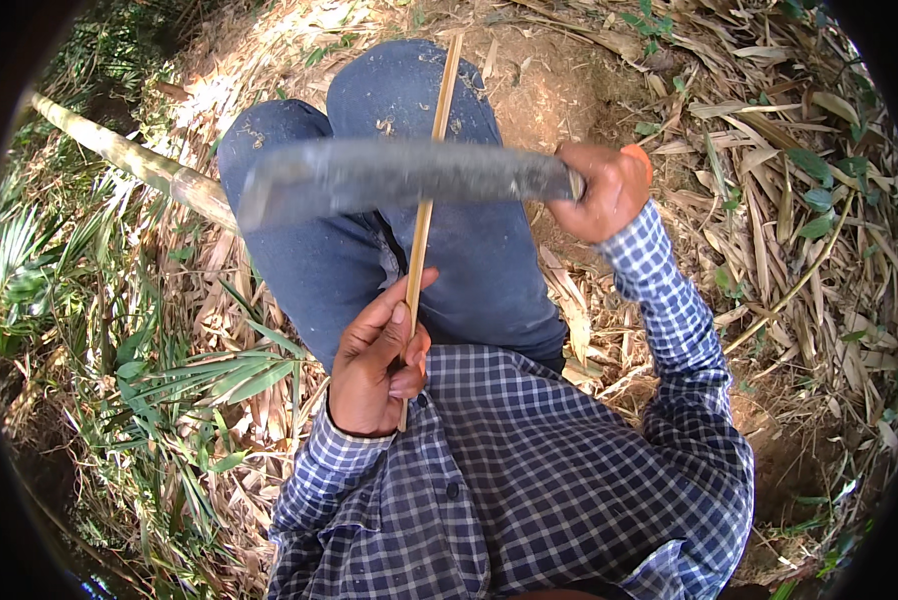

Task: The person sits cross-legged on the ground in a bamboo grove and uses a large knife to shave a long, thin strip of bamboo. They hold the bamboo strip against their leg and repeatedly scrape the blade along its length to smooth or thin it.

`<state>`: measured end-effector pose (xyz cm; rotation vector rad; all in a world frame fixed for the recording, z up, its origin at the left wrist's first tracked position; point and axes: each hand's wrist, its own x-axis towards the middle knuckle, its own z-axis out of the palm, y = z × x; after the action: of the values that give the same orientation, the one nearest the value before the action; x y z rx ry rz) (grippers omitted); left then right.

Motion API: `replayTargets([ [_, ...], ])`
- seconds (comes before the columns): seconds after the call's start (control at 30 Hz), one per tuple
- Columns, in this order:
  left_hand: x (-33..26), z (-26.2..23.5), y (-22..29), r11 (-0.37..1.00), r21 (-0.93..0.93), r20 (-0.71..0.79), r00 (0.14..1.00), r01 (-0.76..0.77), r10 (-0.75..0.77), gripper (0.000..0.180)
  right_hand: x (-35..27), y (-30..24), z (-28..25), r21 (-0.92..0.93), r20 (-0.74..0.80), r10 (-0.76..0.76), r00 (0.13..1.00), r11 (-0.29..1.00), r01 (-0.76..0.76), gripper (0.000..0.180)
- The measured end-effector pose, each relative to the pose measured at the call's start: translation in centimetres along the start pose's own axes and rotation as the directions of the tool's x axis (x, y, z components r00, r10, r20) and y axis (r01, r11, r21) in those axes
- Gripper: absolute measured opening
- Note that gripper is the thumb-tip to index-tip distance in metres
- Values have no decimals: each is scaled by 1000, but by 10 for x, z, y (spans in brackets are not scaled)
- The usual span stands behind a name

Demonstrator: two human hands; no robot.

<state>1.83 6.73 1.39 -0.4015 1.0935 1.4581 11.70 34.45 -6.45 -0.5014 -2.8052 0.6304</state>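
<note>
A thin, pale bamboo strip [418, 255] runs lengthwise above my blue trousers, its far end past my knees. Near its lower end, my left hand [379, 360] is closed round it, thumb and fingers pinching. My right hand [601, 190] grips the orange handle of a machete [399, 178]. The broad grey blade, slightly blurred, lies crosswise over the strip and hides part of it; whether the two touch, I cannot tell. The blade's tip points left, above my left leg.
A bamboo pole [134, 158] slants along the ground at the left, ending near my leg. Green leafy plants [234, 375] grow at the left. Dry bamboo leaves [769, 240] cover the ground at the right, and bare brown soil [559, 95] shows beyond my knees.
</note>
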Motion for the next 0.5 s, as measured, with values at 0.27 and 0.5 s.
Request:
replayTargets([
  [0.27, -4, 1, -1, 998, 56, -40, 999, -26, 28, 38, 11, 16, 1, -68, 81, 135, 988, 989, -129, 22],
  [0.5, -3, 5, -2, 959, 263, -55, 991, -106, 124, 42, 16, 22, 1, 2, 184, 417, 890, 905, -425, 25],
])
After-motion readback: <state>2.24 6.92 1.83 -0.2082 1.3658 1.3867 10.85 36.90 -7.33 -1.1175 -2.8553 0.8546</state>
